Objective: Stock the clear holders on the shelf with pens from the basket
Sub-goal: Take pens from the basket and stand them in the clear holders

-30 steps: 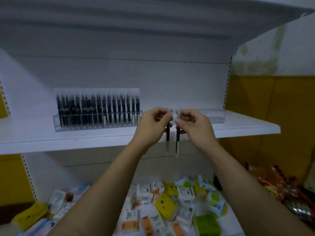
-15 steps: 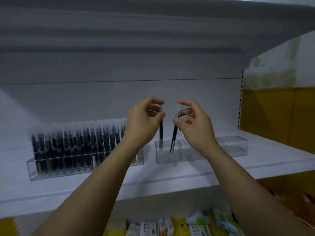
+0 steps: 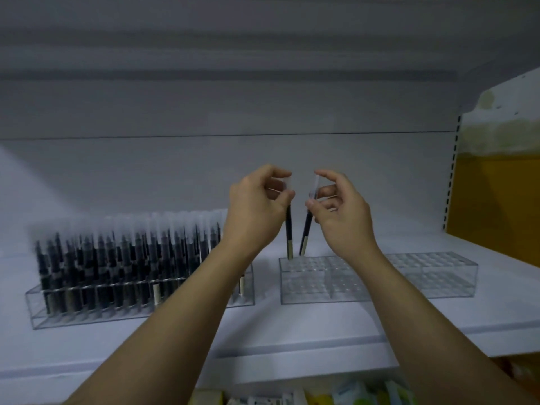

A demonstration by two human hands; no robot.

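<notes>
My left hand (image 3: 257, 209) pinches the clear cap of a black pen (image 3: 289, 235) that hangs upright, its tip at the back left corner of the empty clear holder (image 3: 377, 283). My right hand (image 3: 339, 211) pinches a second black pen (image 3: 305, 236), tilted, its lower end just above the same corner. Left of this holder stands a full clear holder (image 3: 140, 299) packed with several black pens. Both holders sit on the white shelf (image 3: 263, 331). The basket is out of view.
The white shelf back panel rises behind the holders. A yellow wall (image 3: 496, 206) and a slotted upright (image 3: 451, 171) bound the shelf at the right. Coloured packets (image 3: 350, 396) show on the level below, at the bottom edge.
My view rose from the lower shelf to the pen shelf. Both hands carried their pens up and over the empty holder, and the pen tips now hang at its back left corner.
</notes>
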